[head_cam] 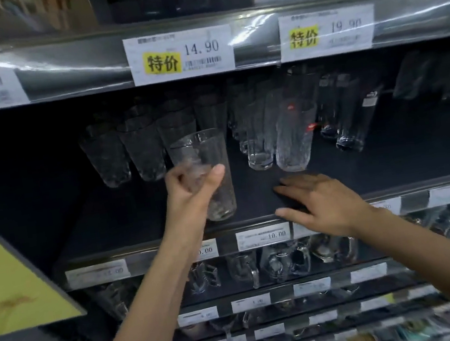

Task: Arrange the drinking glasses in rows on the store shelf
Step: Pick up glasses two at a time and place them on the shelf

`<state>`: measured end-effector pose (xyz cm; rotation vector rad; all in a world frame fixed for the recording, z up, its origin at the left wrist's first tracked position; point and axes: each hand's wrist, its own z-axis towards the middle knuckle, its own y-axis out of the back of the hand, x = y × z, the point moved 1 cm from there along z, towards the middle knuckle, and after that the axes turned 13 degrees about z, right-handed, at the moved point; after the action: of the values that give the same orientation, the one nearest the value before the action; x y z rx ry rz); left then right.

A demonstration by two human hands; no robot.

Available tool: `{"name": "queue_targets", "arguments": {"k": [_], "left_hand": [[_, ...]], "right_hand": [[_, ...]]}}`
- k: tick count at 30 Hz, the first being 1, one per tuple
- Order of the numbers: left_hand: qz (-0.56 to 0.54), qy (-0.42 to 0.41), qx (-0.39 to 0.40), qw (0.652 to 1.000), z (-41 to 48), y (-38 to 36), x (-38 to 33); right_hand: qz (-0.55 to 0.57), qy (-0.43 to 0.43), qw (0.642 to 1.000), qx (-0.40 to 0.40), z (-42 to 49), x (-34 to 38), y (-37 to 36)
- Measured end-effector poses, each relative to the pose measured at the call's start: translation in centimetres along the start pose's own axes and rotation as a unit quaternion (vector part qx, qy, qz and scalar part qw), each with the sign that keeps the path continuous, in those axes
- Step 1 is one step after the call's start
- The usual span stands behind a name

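Head view puts you in the placing step: your left hand [195, 187] grips 1 tall clear glass [206, 149] round its middle, with the thumb on the near side and the fingers curled behind, seen through the wall. The glass is about upright, its base low over the front of the dark shelf [125, 214] and close to the lip. Whether the base touches the shelf, I cannot tell. Your right hand [322, 202] holds nothing: its fingers lie straight and spread, resting on the front edge of the shelf just right of the glass.

By my reading, the next move calls for carrying the glass back and setting it down flat in front of the left group [127, 152], whose textured walls look like its match. Line it up with a column there so the row reads straight. The gaps are tight and it is glass against glass, so you need a slow, level approach and a release only once the base sits firm.

Counted: 1 glass in hand. The left group shows 3 glasses across its front, the middle group [272, 145] shows 2, and the right group [348, 122] shows 2 darker tall ones with labels. More stand behind each group, too dark and blurred to count. The rail above carries 3 price tags [180, 54]
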<state>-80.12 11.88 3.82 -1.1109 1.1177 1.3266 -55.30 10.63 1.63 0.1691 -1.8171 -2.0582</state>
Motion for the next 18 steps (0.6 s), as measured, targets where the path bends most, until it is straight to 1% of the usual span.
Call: {"name": "queue_targets", "arguments": {"k": [4,10,18], "left_hand": [[0.029,0.003,-0.014,0.999,2.7,-2.4,-0.1],[0.101,-0.006,-0.011,0.995,5.4,-4.1,0.9],[0.163,-0.028,0.005,0.986,7.7,-3.6,1.8]], "right_hand": [[-0.051,0.016,0.998,-0.011,0.1,-0.3,-1.0],[-0.059,0.027,0.998,-0.027,0.0,-0.6,-1.3],[-0.058,0.031,0.997,-0.031,0.1,-0.5,-1.3]]}}
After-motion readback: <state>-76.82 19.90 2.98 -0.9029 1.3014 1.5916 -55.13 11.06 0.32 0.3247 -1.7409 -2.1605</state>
